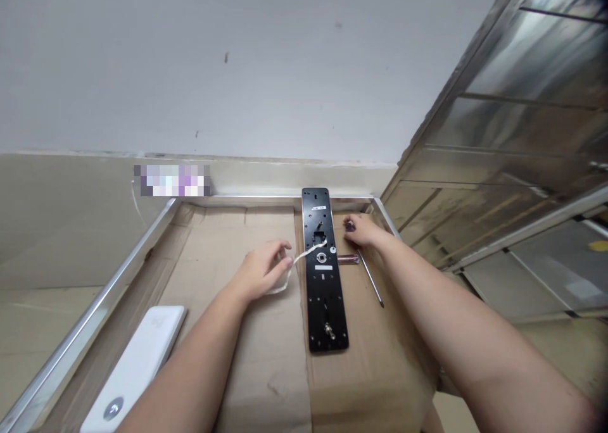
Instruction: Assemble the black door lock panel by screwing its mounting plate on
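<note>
A long black lock plate point(323, 281) lies lengthwise on cardboard point(266, 370) that covers a metal-edged table. A white cable point(308, 254) runs from the plate's middle toward the left. My left hand point(261, 269) is closed in a pinch on that cable, just left of the plate. My right hand point(363, 230) rests to the right of the plate's upper end, fingers curled on the dark handle of a screwdriver point(370, 278), whose thin shaft lies on the cardboard.
A white lock panel point(137, 363) lies at the lower left of the cardboard. A metal rim point(95, 316) edges the table. A plain wall stands behind, and a shiny metal door point(513, 135) stands at the right.
</note>
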### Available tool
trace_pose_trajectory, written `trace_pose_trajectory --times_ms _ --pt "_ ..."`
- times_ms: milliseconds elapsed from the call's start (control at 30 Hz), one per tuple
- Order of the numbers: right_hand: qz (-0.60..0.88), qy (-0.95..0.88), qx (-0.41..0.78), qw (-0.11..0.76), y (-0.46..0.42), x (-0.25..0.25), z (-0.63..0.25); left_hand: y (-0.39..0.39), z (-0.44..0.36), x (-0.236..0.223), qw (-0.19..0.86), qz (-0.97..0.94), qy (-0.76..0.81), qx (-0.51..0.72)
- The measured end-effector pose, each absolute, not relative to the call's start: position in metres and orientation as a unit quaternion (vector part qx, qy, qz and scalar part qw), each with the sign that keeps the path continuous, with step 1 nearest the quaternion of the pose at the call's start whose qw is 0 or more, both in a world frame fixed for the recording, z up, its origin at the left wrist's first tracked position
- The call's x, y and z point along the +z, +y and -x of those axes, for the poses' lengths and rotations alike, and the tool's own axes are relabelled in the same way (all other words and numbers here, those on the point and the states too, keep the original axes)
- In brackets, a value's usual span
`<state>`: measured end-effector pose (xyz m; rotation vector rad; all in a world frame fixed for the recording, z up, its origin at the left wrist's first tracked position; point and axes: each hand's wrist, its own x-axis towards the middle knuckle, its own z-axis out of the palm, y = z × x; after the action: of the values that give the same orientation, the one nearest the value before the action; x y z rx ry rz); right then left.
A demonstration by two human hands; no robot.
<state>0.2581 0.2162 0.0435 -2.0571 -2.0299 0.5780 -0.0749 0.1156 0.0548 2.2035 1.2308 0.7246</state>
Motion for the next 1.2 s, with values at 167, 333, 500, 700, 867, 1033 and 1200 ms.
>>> trace_pose_trajectory --times_ms 167,333,500,700,867,1033,1200 --pt "0.6 -0.755 0.163 0.21 0.202 0.072 -0.237 0.11 0.071 0.058 0.305 -0.835 0.391 0.239" --pt "0.415 -0.867 0.196 0.197 0.18 0.092 -0.214 0.11 0.068 0.056 0.31 -0.851 0.355 0.229" --pt "0.377 -0.901 0.164 0.141 0.168 0.105 -0.209 0.111 0.066 0.053 0.32 -0.85 0.358 0.217" --pt "0.388 -0.906 0.155 0.073 0.155 0.117 -0.202 0.111 0.067 0.054 0.323 -0.847 0.372 0.198" --pt "0.4 -0.903 0.141 0.06 0.149 0.116 -0.196 0.111 0.067 0.051 0.335 -0.841 0.373 0.202" --pt "0.399 -0.905 0.134 0.065 0.15 0.115 -0.196 0.111 0.067 0.048 0.363 -0.824 0.373 0.225" --pt "0.4 -0.907 0.097 0.094 0.149 0.113 -0.191 0.111 0.064 0.052 0.411 -0.793 0.364 0.262"
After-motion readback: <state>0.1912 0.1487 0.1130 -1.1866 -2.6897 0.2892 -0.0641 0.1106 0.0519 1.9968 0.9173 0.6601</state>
